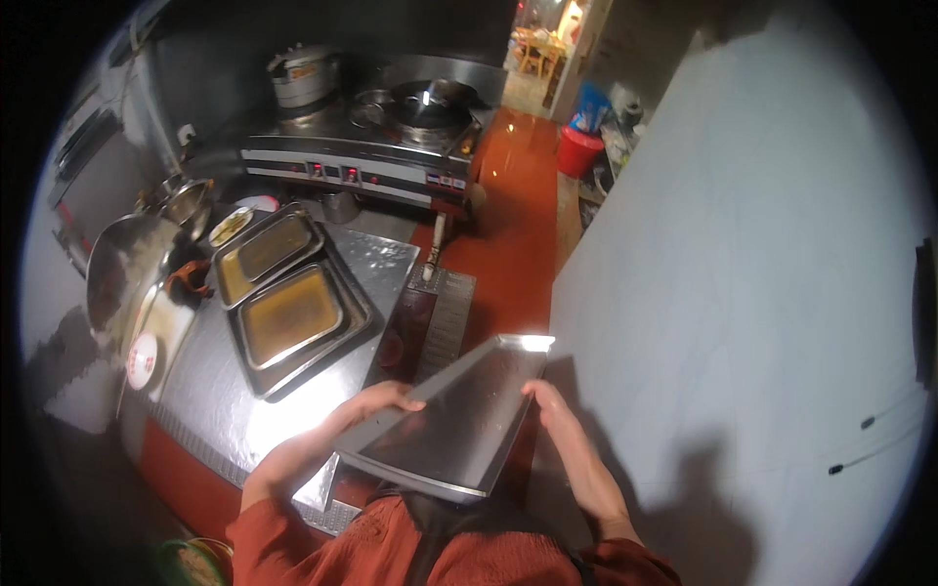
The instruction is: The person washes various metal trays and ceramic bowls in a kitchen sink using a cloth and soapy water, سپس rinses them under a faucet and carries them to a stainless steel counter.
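Observation:
A large rectangular metal tray (454,417) is held tilted in front of my body, between both hands. My left hand (385,401) grips its left long side, with the thumb over the rim. On the opposite side, my right hand (546,401) holds the right edge, fingertips at the rim. I see no contents in this tray. To the left, a steel worktable (359,286) bears several stacked metal trays. The nearest of them, a smaller tray (293,315), has a yellowish-brown surface; another tray (272,245) lies behind it.
A pale wall (718,293) runs close along my right. Ahead stands a steel cooking range (352,165) with a wok (429,106) and a large pot (304,77). A red bucket (579,150) sits beside the orange floor passage (513,234). A perforated metal strip (448,315) crosses the floor.

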Motion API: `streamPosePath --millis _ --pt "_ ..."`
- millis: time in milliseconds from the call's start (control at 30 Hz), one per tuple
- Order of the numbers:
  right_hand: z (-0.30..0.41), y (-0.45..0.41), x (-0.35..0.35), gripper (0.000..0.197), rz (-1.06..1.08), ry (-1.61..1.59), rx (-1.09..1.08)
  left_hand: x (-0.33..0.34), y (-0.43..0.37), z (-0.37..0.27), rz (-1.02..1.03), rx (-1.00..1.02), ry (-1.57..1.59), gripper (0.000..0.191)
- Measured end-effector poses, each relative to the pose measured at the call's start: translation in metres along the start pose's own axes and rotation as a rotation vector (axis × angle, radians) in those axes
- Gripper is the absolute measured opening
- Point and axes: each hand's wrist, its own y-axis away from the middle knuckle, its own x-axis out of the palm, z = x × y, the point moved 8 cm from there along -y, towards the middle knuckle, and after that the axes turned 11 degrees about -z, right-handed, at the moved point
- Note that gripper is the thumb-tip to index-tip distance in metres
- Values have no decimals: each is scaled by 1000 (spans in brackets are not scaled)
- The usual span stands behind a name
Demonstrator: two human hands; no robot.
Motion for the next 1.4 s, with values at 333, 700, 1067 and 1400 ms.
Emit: streamPosePath --millis 333,700,1067,1400 --pt "90 -102 -41 35 109 -411 -18 -14 -181 -63 716 -667 1355 42" --pt "-54 -192 -193 23 -375 119 339 -39 -314 -237 155 -187 1394 47" --pt "-17 -256 -229 23 -448 131 401 -26 -496 -502 289 34 1048 34" --pt "52 -243 -201 23 -633 37 570 91 -692 -681 532 -413 933 19"
